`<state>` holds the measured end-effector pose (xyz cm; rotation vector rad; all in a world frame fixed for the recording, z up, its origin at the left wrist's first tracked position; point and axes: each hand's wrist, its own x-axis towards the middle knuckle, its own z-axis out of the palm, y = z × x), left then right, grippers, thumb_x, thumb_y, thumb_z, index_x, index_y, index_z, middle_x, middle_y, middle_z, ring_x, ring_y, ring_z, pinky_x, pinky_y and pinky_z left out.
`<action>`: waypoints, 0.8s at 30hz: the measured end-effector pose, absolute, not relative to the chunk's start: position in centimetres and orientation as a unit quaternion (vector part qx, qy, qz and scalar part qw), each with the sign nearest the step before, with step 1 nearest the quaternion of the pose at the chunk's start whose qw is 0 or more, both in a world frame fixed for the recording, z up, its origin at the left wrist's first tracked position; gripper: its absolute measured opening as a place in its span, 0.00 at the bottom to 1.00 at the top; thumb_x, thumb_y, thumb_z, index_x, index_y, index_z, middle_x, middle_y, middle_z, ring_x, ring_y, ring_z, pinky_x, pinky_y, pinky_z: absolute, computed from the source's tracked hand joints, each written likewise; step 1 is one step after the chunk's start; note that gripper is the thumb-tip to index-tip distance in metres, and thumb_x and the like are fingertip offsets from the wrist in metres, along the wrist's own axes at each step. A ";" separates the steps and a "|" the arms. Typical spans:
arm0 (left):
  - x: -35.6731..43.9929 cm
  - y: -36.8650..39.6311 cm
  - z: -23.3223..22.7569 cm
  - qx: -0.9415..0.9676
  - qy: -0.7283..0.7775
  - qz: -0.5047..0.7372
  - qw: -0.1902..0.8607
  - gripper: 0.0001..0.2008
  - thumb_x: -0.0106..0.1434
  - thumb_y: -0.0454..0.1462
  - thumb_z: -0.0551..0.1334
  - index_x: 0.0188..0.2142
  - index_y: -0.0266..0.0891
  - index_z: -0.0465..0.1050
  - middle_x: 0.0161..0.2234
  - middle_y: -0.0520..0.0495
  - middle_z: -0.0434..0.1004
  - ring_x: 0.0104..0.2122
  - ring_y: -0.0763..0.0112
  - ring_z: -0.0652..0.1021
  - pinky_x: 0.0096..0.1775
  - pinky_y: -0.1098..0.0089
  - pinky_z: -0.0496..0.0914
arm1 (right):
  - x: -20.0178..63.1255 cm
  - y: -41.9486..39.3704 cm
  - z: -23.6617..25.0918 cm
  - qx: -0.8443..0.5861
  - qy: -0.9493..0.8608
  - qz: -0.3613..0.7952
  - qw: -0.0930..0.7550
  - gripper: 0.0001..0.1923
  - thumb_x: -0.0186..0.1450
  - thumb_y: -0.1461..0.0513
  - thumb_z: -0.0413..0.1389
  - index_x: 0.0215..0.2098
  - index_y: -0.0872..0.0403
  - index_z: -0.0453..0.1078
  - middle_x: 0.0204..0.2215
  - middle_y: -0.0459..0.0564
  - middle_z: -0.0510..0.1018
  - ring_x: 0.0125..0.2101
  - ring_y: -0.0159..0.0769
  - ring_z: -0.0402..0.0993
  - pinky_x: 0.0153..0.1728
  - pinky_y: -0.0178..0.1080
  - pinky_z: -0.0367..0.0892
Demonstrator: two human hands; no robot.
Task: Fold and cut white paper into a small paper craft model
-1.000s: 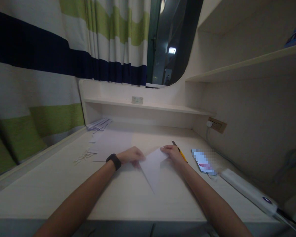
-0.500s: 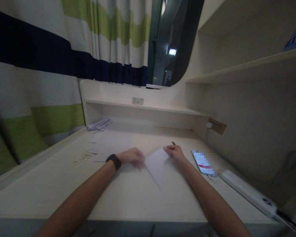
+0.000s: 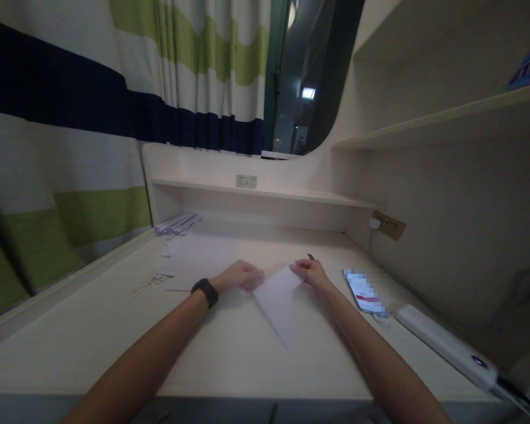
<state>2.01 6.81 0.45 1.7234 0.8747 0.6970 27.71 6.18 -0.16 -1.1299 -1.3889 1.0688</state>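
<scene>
A white sheet of paper (image 3: 279,294), folded into a pointed triangular shape, lies between my hands with its tip toward me. My right hand (image 3: 312,273) is closed, pinching the paper's upper right edge between thumb and fingers. At the left corner, my left hand (image 3: 242,275), with a dark watch on the wrist, has its fingers bunched against the paper; they are slightly blurred. A small dark pointed object (image 3: 311,257) shows just behind my right hand, its kind unclear. Flat white sheets (image 3: 205,250) lie beyond my left hand.
Folded papers (image 3: 177,224) are piled in the back left corner, with a small tangle of pale bands (image 3: 150,282) nearer. A lit phone (image 3: 364,292) and a long white power strip (image 3: 446,341) lie at the right. A low shelf (image 3: 269,193) runs along the back.
My left hand has moved slightly right and up at the paper's corner. The paper has shifted a little left and toward me. My right hand keeps its pinch.
</scene>
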 end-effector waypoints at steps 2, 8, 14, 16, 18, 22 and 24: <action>2.7 6.3 0.4 0.756 0.334 0.272 0.493 0.19 0.55 0.48 0.61 0.25 0.31 0.73 0.19 0.49 0.70 0.18 0.76 0.68 0.22 0.75 0.59 | 26.2 5.6 -0.2 -0.465 -0.594 0.436 0.490 0.19 0.47 0.52 0.64 0.28 0.59 0.74 0.21 0.48 0.75 0.20 0.31 0.68 0.21 0.32 0.59; 3.7 6.2 -1.2 0.756 0.365 0.282 0.464 0.17 0.53 0.47 0.62 0.21 0.32 0.70 0.15 0.54 0.62 0.15 0.78 0.62 0.18 0.75 0.54 | 26.6 5.7 0.4 -0.541 -0.648 0.304 0.441 0.21 0.59 0.49 0.53 0.31 0.60 0.74 0.26 0.55 0.78 0.26 0.38 0.73 0.26 0.36 0.64; 3.8 6.4 -1.7 0.630 0.420 0.372 0.537 0.13 0.50 0.40 0.66 0.30 0.33 0.68 0.25 0.46 0.73 0.23 0.71 0.73 0.25 0.72 0.66 | 31.4 6.6 0.6 -0.761 -0.617 -0.077 0.184 0.19 0.63 0.53 0.48 0.40 0.57 0.73 0.37 0.62 0.76 0.42 0.48 0.71 0.38 0.42 0.62; 3.6 6.5 -1.6 0.597 0.383 0.387 0.589 0.15 0.49 0.37 0.67 0.34 0.33 0.68 0.31 0.42 0.76 0.29 0.67 0.76 0.31 0.67 0.70 | 31.9 6.8 0.2 -0.770 -0.617 -0.086 0.138 0.21 0.62 0.52 0.49 0.42 0.59 0.71 0.40 0.63 0.75 0.43 0.48 0.69 0.39 0.42 0.62; 3.4 6.5 -1.6 0.575 0.341 0.396 0.629 0.19 0.47 0.35 0.68 0.38 0.33 0.68 0.37 0.38 0.76 0.35 0.62 0.77 0.36 0.62 0.72 | 31.9 6.9 -0.3 -0.770 -0.620 -0.088 0.122 0.21 0.61 0.52 0.50 0.44 0.59 0.71 0.41 0.63 0.73 0.43 0.48 0.69 0.38 0.41 0.62; 3.2 6.6 -1.5 0.548 0.285 0.405 0.674 0.21 0.47 0.33 0.69 0.42 0.32 0.69 0.43 0.33 0.74 0.41 0.56 0.76 0.44 0.56 0.70 | 32.1 7.4 -1.4 -0.760 -0.628 -0.093 0.139 0.17 0.61 0.57 0.50 0.42 0.59 0.71 0.40 0.64 0.74 0.40 0.48 0.70 0.35 0.41 0.62; 3.2 6.6 -1.4 0.536 0.270 0.417 0.683 0.22 0.48 0.34 0.69 0.43 0.32 0.69 0.44 0.32 0.73 0.43 0.55 0.76 0.45 0.53 0.69 | 32.2 7.6 -1.7 -0.746 -0.640 -0.098 0.159 0.15 0.61 0.60 0.51 0.40 0.60 0.73 0.37 0.64 0.74 0.38 0.46 0.71 0.34 0.40 0.61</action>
